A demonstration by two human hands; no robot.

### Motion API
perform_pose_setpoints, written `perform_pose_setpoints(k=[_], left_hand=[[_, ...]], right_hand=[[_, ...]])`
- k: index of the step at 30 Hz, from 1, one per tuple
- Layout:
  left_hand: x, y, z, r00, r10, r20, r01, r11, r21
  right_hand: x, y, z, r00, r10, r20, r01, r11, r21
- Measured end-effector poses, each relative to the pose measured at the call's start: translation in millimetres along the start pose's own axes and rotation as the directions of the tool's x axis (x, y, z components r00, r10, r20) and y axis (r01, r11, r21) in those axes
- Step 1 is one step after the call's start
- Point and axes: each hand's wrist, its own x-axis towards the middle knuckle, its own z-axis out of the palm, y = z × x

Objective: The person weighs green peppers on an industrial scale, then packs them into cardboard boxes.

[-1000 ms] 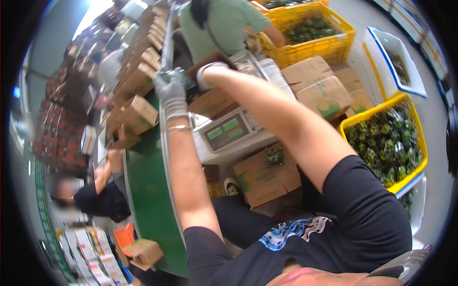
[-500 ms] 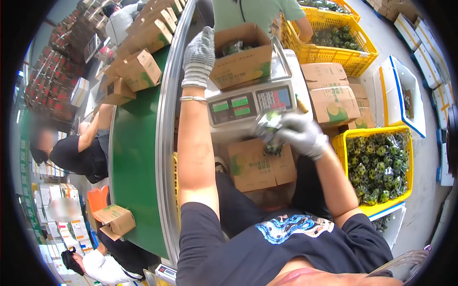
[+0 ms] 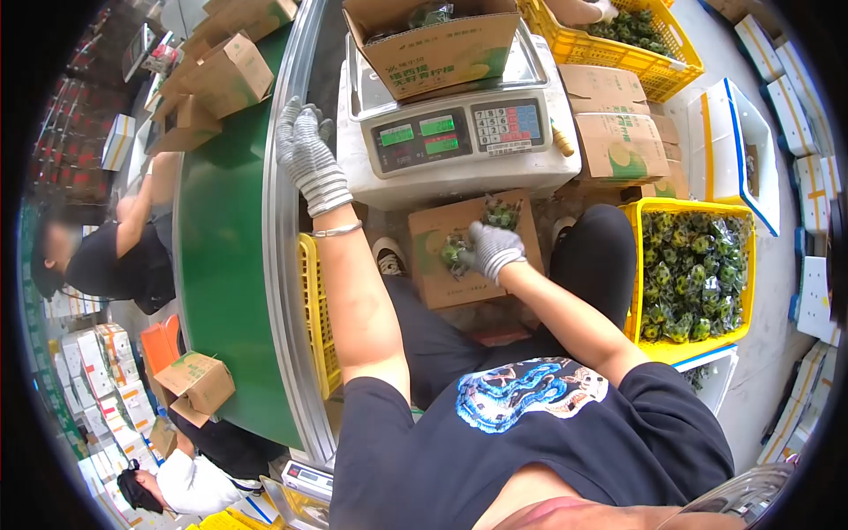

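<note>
My left hand [image 3: 311, 163], in a grey striped glove, rests with fingers stretched along the metal rail [image 3: 284, 230] of the green conveyor. My right hand [image 3: 496, 251], gloved too, is closed at a clear bag of limes [image 3: 455, 253] low over a flat brown carton [image 3: 435, 288]. A second bag of limes [image 3: 502, 213] lies on that carton, just beyond my right hand. An open carton [image 3: 437, 60] with bags inside stands on the digital scale [image 3: 459, 141], whose green displays are lit.
A yellow crate [image 3: 749, 274] full of bagged limes stands at my right, and another yellow crate [image 3: 680, 79] lies farther back, with a co-worker's hand [image 3: 583, 11] over it. Folded cartons [image 3: 618, 141] are stacked beside the scale. Opposite the conveyor [image 3: 230, 265] sits a person [image 3: 124, 265].
My left hand has left the carton on the scale and come to the rail. My right hand has lowered its bag toward the flat carton. The view has tilted down.
</note>
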Motion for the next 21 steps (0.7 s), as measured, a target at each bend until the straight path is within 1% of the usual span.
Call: perform_pose_setpoints(k=[2,3,4,5,6,7,8,9,10,11,13,14,15,16,17,18,19,20,21], left_hand=[[1.4,-0.3,1.1,0.999,-0.034,-0.009,0.033,0.996,-0.078],[3.4,-0.3,4.3,0.999,-0.034,-0.002,0.033,0.994,-0.105],[4.3,-0.5,8.2,0.999,-0.034,0.005,0.034,0.991,-0.127],[3.4,-1.2,11.0,0.999,-0.036,0.014,0.038,0.988,-0.147],[3.0,-1.5,14.5,1.000,-0.013,0.027,0.017,0.988,-0.152],[6.0,-2.0,18.4,0.999,0.013,0.039,-0.008,0.990,-0.144],[9.0,-3.2,23.9,0.998,0.040,0.053,-0.033,0.990,-0.137],[11.4,-4.5,30.2,0.995,0.069,0.067,-0.059,0.989,-0.135],[12.6,-6.4,34.8,0.995,0.037,0.091,-0.025,0.992,-0.126],[17.2,-9.0,41.2,0.994,0.017,0.112,-0.003,0.992,-0.125],[35.4,-19.5,59.5,0.986,0.004,0.168,0.018,0.991,-0.129],[46.2,-55.2,55.1,0.930,0.196,0.310,-0.131,0.967,-0.219],[33.9,-46.0,68.3,0.875,0.221,0.430,-0.120,0.961,-0.250],[31.0,-44.0,72.1,0.875,0.210,0.437,-0.144,0.973,-0.181],[29.5,-46.4,76.7,0.874,0.195,0.446,-0.162,0.980,-0.112],[43.9,-59.7,73.3,0.836,0.188,0.516,-0.187,0.981,-0.054],[43.0,-55.1,78.8,0.844,0.096,0.527,-0.074,0.995,-0.063],[41.7,-50.0,84.4,0.845,0.005,0.535,0.039,0.997,-0.070],[33.0,-35.5,95.3,0.906,-0.081,0.415,0.069,0.997,0.044]], right_hand=[[-12.2,-4.7,-59.5,0.977,0.006,-0.211,0.024,0.990,0.139],[-9.6,4.3,-82.6,0.959,0.019,-0.282,0.051,0.969,0.240],[-8.7,13.4,-105.6,0.906,-0.033,-0.423,0.188,0.925,0.331],[3.6,28.6,-123.1,0.800,-0.124,-0.587,0.320,0.916,0.242],[5.6,32.5,-151.5,0.778,-0.107,-0.619,0.345,0.896,0.280],[15.5,42.1,-178.4,0.718,-0.174,-0.674,0.435,0.868,0.240],[33.2,52.2,-197.6,0.601,-0.223,-0.767,0.421,0.904,0.067],[40.6,52.4,-222.8,0.562,-0.286,-0.776,0.420,0.907,-0.029],[59.1,55.0,-239.7,0.482,-0.353,-0.802,0.495,0.865,-0.084],[74.0,50.1,-253.9,0.439,-0.351,-0.827,0.534,0.842,-0.074],[120.0,48.5,-272.4,0.344,-0.423,-0.838,0.685,0.724,-0.084],[128.7,41.2,-281.4,0.445,-0.445,-0.777,0.693,0.721,-0.016],[134.0,34.8,-285.1,0.547,-0.459,-0.701,0.686,0.725,0.061],[139.3,31.7,-285.5,0.578,-0.480,-0.660,0.768,0.594,0.240],[148.2,34.7,-290.3,0.581,-0.608,-0.541,0.779,0.607,0.155],[158.9,37.6,-278.3,0.481,-0.628,-0.611,0.677,0.709,-0.196],[144.9,28.5,-283.2,0.615,-0.557,-0.558,0.694,0.718,0.048],[135.1,21.0,-290.6,0.640,-0.554,-0.532,0.661,0.750,0.015],[122.8,14.5,-295.5,0.729,-0.471,-0.496,0.569,0.821,0.056]])
